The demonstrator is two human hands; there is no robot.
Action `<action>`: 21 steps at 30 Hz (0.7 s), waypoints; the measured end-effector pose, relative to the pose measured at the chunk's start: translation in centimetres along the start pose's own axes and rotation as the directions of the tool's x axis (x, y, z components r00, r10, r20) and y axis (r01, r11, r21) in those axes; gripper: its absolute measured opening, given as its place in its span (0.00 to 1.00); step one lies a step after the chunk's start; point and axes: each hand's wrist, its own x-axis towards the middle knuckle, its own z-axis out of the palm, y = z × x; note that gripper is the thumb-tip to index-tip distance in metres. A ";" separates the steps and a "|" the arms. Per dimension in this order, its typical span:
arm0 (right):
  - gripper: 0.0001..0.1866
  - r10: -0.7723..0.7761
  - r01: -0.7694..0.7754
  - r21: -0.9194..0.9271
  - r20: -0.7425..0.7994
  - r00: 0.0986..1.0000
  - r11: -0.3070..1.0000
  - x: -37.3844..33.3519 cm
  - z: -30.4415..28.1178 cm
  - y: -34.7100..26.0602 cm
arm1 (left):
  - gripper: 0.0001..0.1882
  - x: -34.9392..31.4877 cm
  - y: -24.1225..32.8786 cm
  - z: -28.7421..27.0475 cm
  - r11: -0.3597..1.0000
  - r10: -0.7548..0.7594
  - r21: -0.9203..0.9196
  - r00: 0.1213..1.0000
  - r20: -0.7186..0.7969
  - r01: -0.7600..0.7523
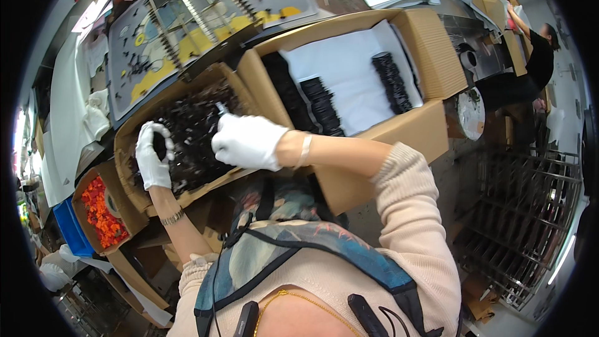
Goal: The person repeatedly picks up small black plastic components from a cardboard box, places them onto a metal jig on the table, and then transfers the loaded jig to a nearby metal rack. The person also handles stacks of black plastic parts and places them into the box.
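1. White cotton gloves cover both hands, likely to keep the small parts clean or spare the skin.
2. The left hand (152,155) hovers over the near-left part of a cardboard box (128,143) heaped with small black pieces (193,131); its fingers (161,131) curl into a ring, thumb meeting forefinger, and seem to pinch one dark piece, though it is too small to be sure.
3. The right hand (248,140) sits just beside it, over the same heap, fingers drawn together on a tiny pale-tipped piece (221,110) held at the box's far side.
4. A second, larger carton (430,43) lies to the right, lined with white paper (349,75); black pieces stand there in neat rows (392,81), so loose stock and sorted stock are kept apart.
5. A smaller box of orange-red pieces (100,212) sits near the left elbow, beside a blue bin (70,228).
6. Beyond the boxes, a printed board with rods (199,19) rests on the desk.
7. Another person in black (536,62) works well apart, at the far right.
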 end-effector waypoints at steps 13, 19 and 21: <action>0.23 0.460 -0.396 -0.561 -0.029 0.887 0.727 -13.4 -16.7 30.3 | 0.21 0.4 -9.8 34.5 0.180 0.136 0.763 0.784 0.606 -0.621; 0.19 0.406 -0.357 -0.553 -0.037 0.913 0.753 -16.2 -16.0 27.1 | 0.14 -1.0 -11.6 33.4 -0.072 0.313 0.805 0.753 0.579 -0.589; 0.15 0.384 -0.373 -0.659 -0.136 0.913 0.654 -16.4 -13.3 29.1 | 0.13 -1.2 -11.9 33.9 -0.007 0.304 0.815 0.776 0.553 -0.579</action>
